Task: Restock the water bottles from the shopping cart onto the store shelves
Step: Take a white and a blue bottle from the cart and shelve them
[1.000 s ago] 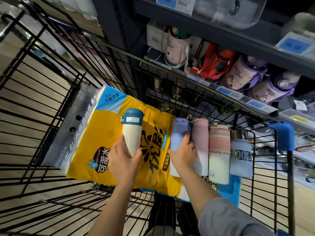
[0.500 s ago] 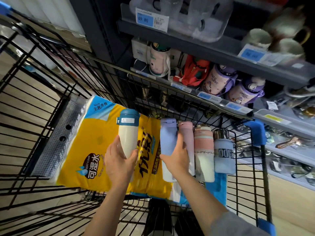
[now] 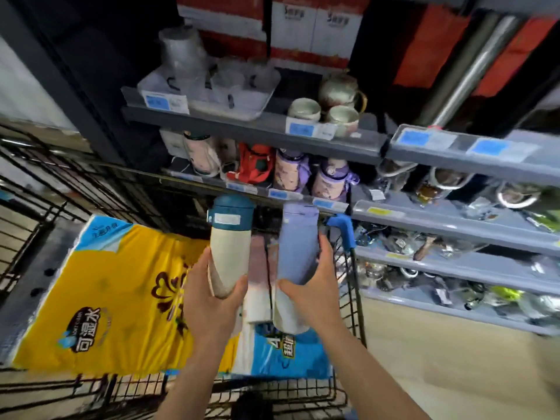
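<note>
Left hand [image 3: 209, 301] fingers clamped on cream bottle [image 3: 228, 247], right hand [image 3: 315, 286] fingers clamped on lilac bottle [image 3: 298, 241]; cart [image 3: 353, 286] below, shelves [image 3: 257, 124] above

I see a retail shop: price-tagged shelves [image 3: 254, 125] stocked with drinkware, and a wire shopping cart [image 3: 351, 286] alongside.

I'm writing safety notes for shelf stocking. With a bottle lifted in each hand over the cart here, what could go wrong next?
1. Both hands are full: the left hand grips the cream bottle low near its base and the right hand the lilac bottle, so neither can steady a slipping bottle.
2. The bottle shelf already looks crowded with purple bottles; pushing new ones in could topple them.
</note>
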The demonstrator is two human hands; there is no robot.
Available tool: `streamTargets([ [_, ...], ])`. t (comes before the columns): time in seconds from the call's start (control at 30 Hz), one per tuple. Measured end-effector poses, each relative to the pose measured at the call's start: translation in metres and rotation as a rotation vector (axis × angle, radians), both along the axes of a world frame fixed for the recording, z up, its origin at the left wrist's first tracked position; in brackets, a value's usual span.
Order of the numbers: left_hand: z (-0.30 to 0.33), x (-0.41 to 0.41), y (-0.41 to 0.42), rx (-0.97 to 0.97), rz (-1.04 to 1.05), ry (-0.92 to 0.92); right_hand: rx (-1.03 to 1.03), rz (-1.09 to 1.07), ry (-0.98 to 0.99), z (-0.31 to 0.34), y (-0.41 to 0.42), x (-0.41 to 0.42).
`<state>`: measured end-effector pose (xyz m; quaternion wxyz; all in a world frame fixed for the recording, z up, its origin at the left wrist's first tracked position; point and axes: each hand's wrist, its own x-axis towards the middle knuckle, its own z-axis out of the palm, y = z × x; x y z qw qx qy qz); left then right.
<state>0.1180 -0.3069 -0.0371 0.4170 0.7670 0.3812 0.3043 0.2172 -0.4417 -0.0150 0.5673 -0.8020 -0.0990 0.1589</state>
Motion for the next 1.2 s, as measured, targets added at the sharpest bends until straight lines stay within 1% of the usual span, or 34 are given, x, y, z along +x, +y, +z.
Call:
streamTargets([
  [0.13, 0.031, 0.03, -0.077, 0.099, -0.041, -0.043, 0.068, -0.026, -0.093, 0.027, -0.077, 0.02],
  [0.27, 0.052, 0.061, -0.154, 0.12, -0.12, -0.149, 0.161, -0.093, -0.171, 0.055, -0.164, 0.045],
  [0.37, 0.07, 0.088, -0.212, 0.16, -0.186, -0.195, 0.14, -0.135, -0.218, 0.068, -0.227, 0.066],
  [0.47, 0.088, 0.111, -0.262, 0.205, -0.207, -0.19, 0.105, -0.199, -0.307, 0.077, -0.282, 0.082],
  [0.53, 0.096, 0.127, -0.291, 0.271, -0.226, -0.227, 0.063, -0.249, -0.353, 0.084, -0.314, 0.09],
  [0.6, 0.103, 0.142, -0.313, 0.33, -0.264, -0.225, 0.02, -0.302, -0.396, 0.09, -0.342, 0.098],
  [0.7, 0.118, 0.166, -0.341, 0.364, -0.283, -0.149, -0.005, -0.387, -0.437, 0.099, -0.376, 0.112],
  [0.77, 0.127, 0.183, -0.354, 0.433, -0.31, -0.13, 0.011, -0.44, -0.437, 0.106, -0.394, 0.123],
  [0.9, 0.136, 0.223, -0.366, 0.575, -0.396, -0.179, 0.064, -0.492, -0.414, 0.118, -0.421, 0.151],
  [1.1, 0.141, 0.302, -0.375, 0.685, -0.443, -0.274, 0.07, -0.572, -0.453, 0.128, -0.447, 0.207],
  [1.2, 0.142, 0.341, -0.381, 0.719, -0.455, -0.327, 0.112, -0.611, -0.458, 0.131, -0.454, 0.239],
])
